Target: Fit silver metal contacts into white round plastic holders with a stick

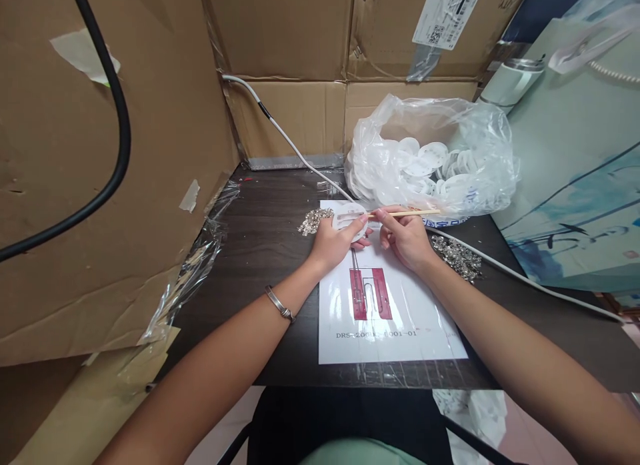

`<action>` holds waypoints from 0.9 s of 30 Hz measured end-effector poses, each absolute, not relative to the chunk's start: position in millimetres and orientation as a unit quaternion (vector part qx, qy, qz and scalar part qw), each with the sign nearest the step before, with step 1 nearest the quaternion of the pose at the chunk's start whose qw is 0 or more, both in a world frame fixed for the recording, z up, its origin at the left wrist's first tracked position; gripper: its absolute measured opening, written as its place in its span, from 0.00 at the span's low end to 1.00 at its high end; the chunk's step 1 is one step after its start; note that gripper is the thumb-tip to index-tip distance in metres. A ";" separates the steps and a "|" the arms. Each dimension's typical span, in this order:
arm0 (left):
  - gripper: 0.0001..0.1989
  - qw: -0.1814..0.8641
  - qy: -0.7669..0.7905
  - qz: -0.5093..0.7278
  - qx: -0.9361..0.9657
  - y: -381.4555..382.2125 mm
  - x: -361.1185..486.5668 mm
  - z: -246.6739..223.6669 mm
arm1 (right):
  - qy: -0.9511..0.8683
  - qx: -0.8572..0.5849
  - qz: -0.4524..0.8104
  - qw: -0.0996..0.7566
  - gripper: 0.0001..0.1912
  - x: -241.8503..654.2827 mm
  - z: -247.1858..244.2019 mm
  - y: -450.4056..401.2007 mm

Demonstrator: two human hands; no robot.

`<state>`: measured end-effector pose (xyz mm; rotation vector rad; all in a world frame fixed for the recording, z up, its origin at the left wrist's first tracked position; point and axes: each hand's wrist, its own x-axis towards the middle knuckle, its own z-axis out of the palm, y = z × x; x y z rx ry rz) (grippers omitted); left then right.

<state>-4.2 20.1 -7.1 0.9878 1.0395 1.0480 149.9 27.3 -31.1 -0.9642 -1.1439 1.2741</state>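
Observation:
My left hand (335, 243) grips a white round disc (358, 233) with slots in it, thumb on top and fingers beneath. Closed around a thin wooden stick (413, 213), my right hand (406, 237) holds it level, its left end at the disc's right side. What exactly the tip touches is too small to tell. Beside my left hand lies a pile of small shiny metal pieces (314, 221). A second pile of small shiny pieces (457, 257) is to the right of my right wrist.
A printed sheet (400, 348) lies under my hands on the dark table (240, 251). Behind it stands a clear plastic bag (370, 165) holding several white discs (433, 156). A white cable (295, 147) crosses the table. Cardboard walls (285, 45) enclose the left and back; a bottle (513, 85) stands back right.

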 end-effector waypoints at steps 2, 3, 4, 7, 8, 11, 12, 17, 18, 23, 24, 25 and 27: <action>0.12 0.627 0.456 0.458 0.435 20.5 -3.9 -7.4 | -0.481 -0.412 0.540 0.554 0.11 150.1 -30.0 26.7; 0.12 0.625 0.457 0.458 0.436 20.6 -3.9 -7.6 | -0.481 -0.414 0.540 0.553 0.12 150.0 -29.4 26.4; 0.12 0.624 0.457 0.458 0.438 20.6 -4.0 -7.9 | -0.481 -0.416 0.539 0.552 0.12 149.9 -28.9 26.2; 0.13 0.623 0.454 0.456 0.444 19.9 -4.4 -8.7 | -0.485 -0.420 0.536 0.549 0.12 149.6 -28.1 26.1; 0.13 0.623 0.453 0.457 0.445 19.6 -4.5 -9.0 | -0.485 -0.419 0.536 0.549 0.12 149.6 -28.2 26.1; 0.13 0.623 0.451 0.457 0.447 18.9 -4.3 -9.6 | -0.487 -0.417 0.537 0.548 0.12 149.9 -28.8 26.2; 0.13 0.622 0.451 0.458 0.448 18.9 -4.2 -9.7 | -0.488 -0.416 0.536 0.549 0.12 150.1 -29.0 26.3; 0.13 0.620 0.442 0.464 0.453 19.7 -3.3 -10.1 | -0.497 -0.415 0.525 0.552 0.13 151.0 -29.8 25.8; 0.13 0.619 0.441 0.465 0.454 20.0 -3.1 -10.2 | -0.498 -0.417 0.524 0.551 0.14 151.2 -29.6 25.6; 0.15 0.613 0.438 0.466 0.464 21.2 -0.8 -11.7 | -0.500 -0.424 0.515 0.552 0.15 152.4 -26.9 23.5; 0.15 0.612 0.436 0.465 0.469 21.4 -0.1 -12.1 | -0.502 -0.427 0.510 0.553 0.16 152.9 -26.3 23.2; 0.16 0.610 0.433 0.464 0.474 21.6 0.5 -12.3 | -0.505 -0.430 0.506 0.551 0.17 153.4 -25.7 23.0; 0.17 0.606 0.431 0.465 0.481 22.0 1.5 -12.7 | -0.512 -0.438 0.499 0.545 0.18 154.4 -24.7 22.9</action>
